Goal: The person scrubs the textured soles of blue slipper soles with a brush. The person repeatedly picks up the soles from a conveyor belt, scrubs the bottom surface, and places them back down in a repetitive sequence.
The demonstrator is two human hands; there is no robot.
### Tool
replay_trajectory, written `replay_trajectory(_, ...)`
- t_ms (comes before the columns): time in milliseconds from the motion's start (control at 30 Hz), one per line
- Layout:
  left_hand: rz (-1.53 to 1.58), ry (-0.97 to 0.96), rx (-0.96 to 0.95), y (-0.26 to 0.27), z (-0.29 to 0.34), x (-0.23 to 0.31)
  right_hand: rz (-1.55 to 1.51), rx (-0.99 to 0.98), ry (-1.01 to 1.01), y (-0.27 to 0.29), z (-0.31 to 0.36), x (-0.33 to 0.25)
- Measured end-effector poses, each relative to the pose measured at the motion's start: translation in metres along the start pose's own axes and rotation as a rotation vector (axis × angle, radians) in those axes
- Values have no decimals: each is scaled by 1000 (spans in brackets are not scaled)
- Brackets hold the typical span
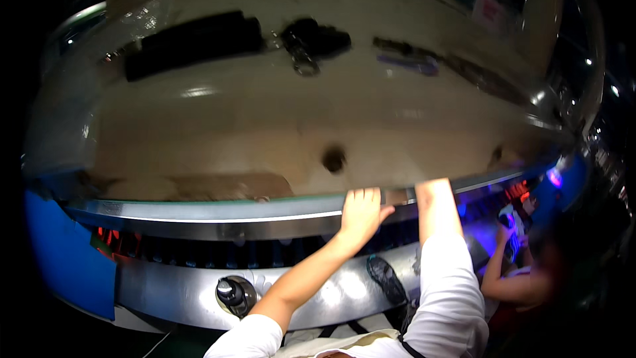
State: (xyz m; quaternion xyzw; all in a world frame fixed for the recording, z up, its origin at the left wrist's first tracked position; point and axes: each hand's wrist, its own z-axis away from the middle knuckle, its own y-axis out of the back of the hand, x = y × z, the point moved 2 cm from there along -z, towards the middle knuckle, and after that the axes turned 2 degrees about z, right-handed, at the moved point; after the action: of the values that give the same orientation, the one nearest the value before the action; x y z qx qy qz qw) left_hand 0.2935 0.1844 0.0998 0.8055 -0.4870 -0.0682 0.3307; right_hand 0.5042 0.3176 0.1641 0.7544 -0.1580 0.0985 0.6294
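Observation:
My left hand (362, 213) lies over the silver metal rim (285, 209) at the near edge of a wide brownish panel (245, 119). Its fingers stretch forward on the rim, and the thumb points out to the right. Nothing shows in its grasp. My right forearm (438, 215) reaches up to the same rim, right of the left hand. The right hand itself is hidden or lost past the edge, so its fingers do not show. A blurred dark round spot (333, 159) appears on the panel ahead of my hands.
Beyond lie blurred black long blocks (195, 43), a black lump with a ring (311, 40) and a purple-edged strip (411, 63). A lower metal ledge (344, 292) bears a black knob-like thing (235, 296) and a dark flat object (386, 280). Another person's arm (493, 278) is at right.

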Motion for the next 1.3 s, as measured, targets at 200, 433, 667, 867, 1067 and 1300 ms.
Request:
replay_trajectory(200, 204, 106, -137, 1, 7, 2, 48, -124, 37, -5, -16, -5)
replay_trajectory(433, 254, 125, -150, 5, 2, 13, 50, -25, 105, 8, -6, 1)
replay_trajectory(667, -55, 19, 10, 11, 5, 0, -24, 258, 273, 14, -28, -49)
replay_trajectory(867, -178, -156, 80, 18, 10, 1, 15, 468, 314, 3, -37, -57)
replay_trajectory(1067, -433, -260, 273, 5, 18, -11, 11, 690, 367, 15, -32, -66)
replay_trajectory(1300, -516, -217, 256, 9, 24, -14, -258, 360, 624, 59, 47, -39)
